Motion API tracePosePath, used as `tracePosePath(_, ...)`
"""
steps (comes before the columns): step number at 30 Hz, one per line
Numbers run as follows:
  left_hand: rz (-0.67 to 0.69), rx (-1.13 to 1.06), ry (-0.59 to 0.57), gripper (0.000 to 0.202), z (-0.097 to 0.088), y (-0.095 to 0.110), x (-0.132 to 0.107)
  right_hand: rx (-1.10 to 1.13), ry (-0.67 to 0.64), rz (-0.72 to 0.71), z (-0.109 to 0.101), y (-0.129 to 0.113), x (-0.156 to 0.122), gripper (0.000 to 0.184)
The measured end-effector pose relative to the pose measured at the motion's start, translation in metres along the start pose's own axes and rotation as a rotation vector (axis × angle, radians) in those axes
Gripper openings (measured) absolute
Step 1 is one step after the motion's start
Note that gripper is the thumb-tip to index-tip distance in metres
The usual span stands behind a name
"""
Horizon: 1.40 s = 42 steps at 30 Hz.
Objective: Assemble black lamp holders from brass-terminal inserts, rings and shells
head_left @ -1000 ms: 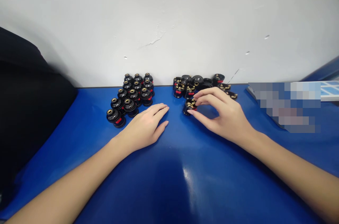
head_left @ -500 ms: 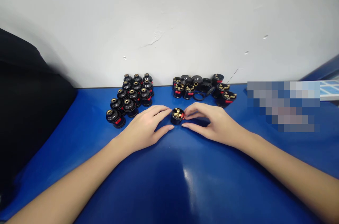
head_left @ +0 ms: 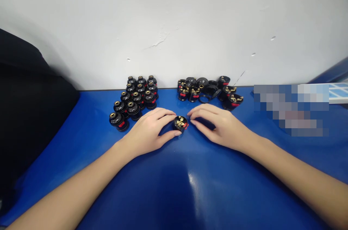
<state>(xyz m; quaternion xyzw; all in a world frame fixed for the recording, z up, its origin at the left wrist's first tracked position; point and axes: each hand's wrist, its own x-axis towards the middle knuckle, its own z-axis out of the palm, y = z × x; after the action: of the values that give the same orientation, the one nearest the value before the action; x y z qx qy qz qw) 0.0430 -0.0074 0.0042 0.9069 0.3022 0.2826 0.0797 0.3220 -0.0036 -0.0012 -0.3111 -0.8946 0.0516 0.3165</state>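
A black lamp holder body (head_left: 178,126) stands on the blue table, its top uncovered so that brass contacts show, with a red switch piece on its right side. My left hand (head_left: 152,128) grips it from the left, fingers behind and thumb in front. My right hand (head_left: 217,123) is just to the right of it, apart from it, fingers curved and thumb separate, with nothing visible between them. Behind the right hand stand several open lamp holder bodies (head_left: 231,102) with brass contacts and red switches.
At left, several capped lamp holders (head_left: 134,110) stand in rows. Black domed caps (head_left: 202,82) and a black ring (head_left: 204,99) lie among the open bodies. A white wall (head_left: 174,23) bounds the table's back. Black fabric (head_left: 29,96) hangs at left; a blurred patch (head_left: 293,110) covers the right.
The lamp holder body has shifted slightly left and toward me and turned a little, into my left hand's grip. My right hand's fingertips have come off it and drawn closer together.
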Motion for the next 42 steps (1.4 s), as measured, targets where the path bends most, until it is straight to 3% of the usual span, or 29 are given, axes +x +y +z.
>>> tracePosePath(4,-0.011,-0.007,-0.006,0.032,-0.001,0.001,0.001,-0.314,0.039,0.106,-0.003,0.011,-0.002,0.014)
tracePosePath(8,-0.027,-0.030,-0.013,0.035,-0.002,0.002,0.001,-0.431,-0.005,0.168,-0.004,0.018,-0.005,0.014)
tracePosePath(14,-0.046,-0.030,-0.029,0.035,-0.004,0.002,0.000,-0.405,0.010,0.111,-0.004,0.008,-0.004,0.009)
tracePosePath(22,-0.096,-0.019,0.017,0.033,-0.003,-0.003,0.001,-0.160,0.033,0.117,-0.006,-0.004,0.000,0.009)
tracePosePath(30,-0.114,-0.043,0.038,0.030,-0.002,-0.005,0.000,-0.035,0.144,-0.001,-0.011,-0.013,0.003,0.010)
tracePosePath(36,-0.135,-0.062,0.030,0.029,0.000,-0.005,-0.001,-0.171,0.241,-0.032,-0.018,-0.008,0.009,0.012)
tracePosePath(42,-0.144,-0.068,0.051,0.027,0.001,-0.005,-0.001,-0.292,0.281,0.129,-0.040,0.012,0.037,0.012)
